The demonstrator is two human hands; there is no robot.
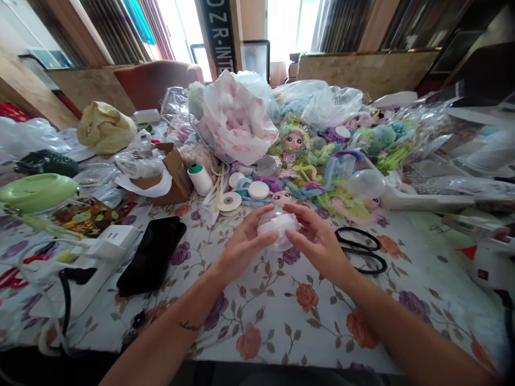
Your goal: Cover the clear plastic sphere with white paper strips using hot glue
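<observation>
Bright windows (294,24) beside dark curtains (116,32).

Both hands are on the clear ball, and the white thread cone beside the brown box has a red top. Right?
Not quite: the head view shows the white thread cone with a green top, not red. The left hand and right hand are on the clear ball, and the cone is beside the brown box.

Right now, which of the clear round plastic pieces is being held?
The ball between the left hand and right hand; the others lie untouched beyond it.
</observation>
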